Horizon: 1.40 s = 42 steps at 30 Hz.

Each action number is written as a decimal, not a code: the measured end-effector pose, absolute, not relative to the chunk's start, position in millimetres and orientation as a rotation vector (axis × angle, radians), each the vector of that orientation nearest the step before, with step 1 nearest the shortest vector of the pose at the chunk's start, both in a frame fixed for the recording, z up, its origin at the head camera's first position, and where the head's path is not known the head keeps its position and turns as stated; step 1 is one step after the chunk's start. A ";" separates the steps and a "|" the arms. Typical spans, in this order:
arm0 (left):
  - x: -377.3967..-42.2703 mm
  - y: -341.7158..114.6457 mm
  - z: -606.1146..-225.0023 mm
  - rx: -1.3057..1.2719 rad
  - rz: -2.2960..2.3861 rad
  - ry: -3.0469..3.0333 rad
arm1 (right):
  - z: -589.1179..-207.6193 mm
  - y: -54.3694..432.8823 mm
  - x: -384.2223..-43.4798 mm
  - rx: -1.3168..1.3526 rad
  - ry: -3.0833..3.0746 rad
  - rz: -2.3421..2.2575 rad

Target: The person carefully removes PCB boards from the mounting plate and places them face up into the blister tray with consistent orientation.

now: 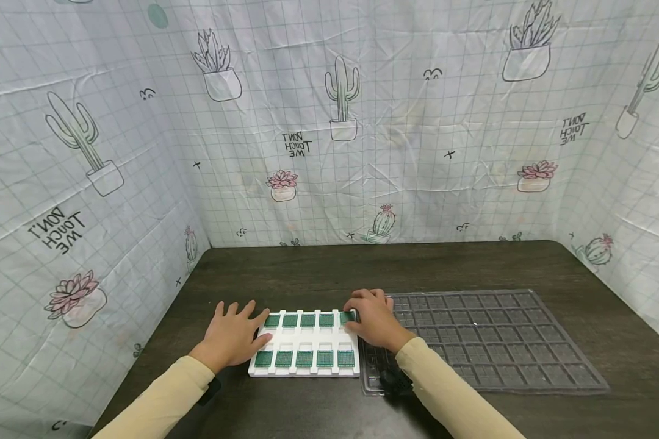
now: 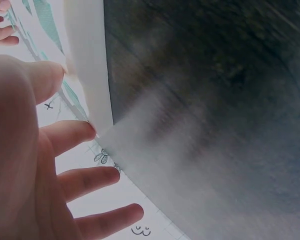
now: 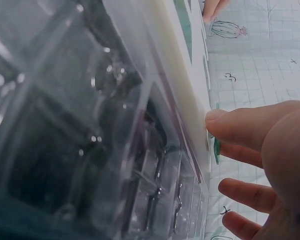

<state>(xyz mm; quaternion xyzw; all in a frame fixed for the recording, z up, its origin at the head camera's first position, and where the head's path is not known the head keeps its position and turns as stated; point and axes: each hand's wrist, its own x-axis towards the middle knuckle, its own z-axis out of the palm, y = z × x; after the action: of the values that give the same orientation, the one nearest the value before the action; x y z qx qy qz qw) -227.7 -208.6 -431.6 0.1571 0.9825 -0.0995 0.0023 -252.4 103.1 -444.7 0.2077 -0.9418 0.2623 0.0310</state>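
Observation:
A white tray [image 1: 283, 336] lies on the table, holding green square chips [image 1: 304, 358] in two rows along its long sides. My left hand [image 1: 232, 335] has its fingers spread, thumb and forefinger touching the tray's left end. In the left wrist view the fingers [image 2: 105, 220] look straight, with nothing between them. Over the tray's far right corner, my right hand [image 1: 378, 320] pinches a green chip [image 1: 347, 317] between thumb and forefinger. The right wrist view shows this chip edge-on, tilted up from the tray; the fingers partly hide it in the head view.
A clear plastic tray [image 1: 475, 323] with rows of square pockets lies right of the white tray, close beside it, partly under my right wrist. The dark table [image 1: 285, 274] is bordered by a cactus-printed cloth [image 1: 406, 183] at the back and sides.

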 end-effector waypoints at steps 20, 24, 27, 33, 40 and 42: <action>-228.0 -208.1 -432.8 0.464 -0.311 3.067 | -444.3 115.8 -254.9 0.606 -2.888 0.789; -226.9 -207.9 -431.3 0.462 -0.301 3.064 | -443.0 119.4 -256.3 0.597 -2.890 0.765; -226.5 -208.2 -430.8 0.465 -0.296 3.066 | -442.6 122.6 -257.3 0.585 -2.897 0.748; -226.7 -209.6 -431.3 0.469 -0.294 3.067 | -444.3 131.4 -259.1 0.559 -2.907 0.707; -227.3 -209.2 -431.2 0.470 -0.284 3.060 | -444.0 142.2 -259.8 0.540 -2.898 0.724; -227.2 -208.7 -431.2 0.468 -0.282 3.059 | -443.9 144.2 -260.1 0.532 -2.902 0.714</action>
<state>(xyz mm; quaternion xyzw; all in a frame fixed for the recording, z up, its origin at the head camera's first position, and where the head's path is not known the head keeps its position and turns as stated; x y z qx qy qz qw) -227.2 -208.7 -431.2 0.1507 0.9843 -0.0907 0.0172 -260.1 144.2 -443.9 0.1750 -0.9547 0.2348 0.0531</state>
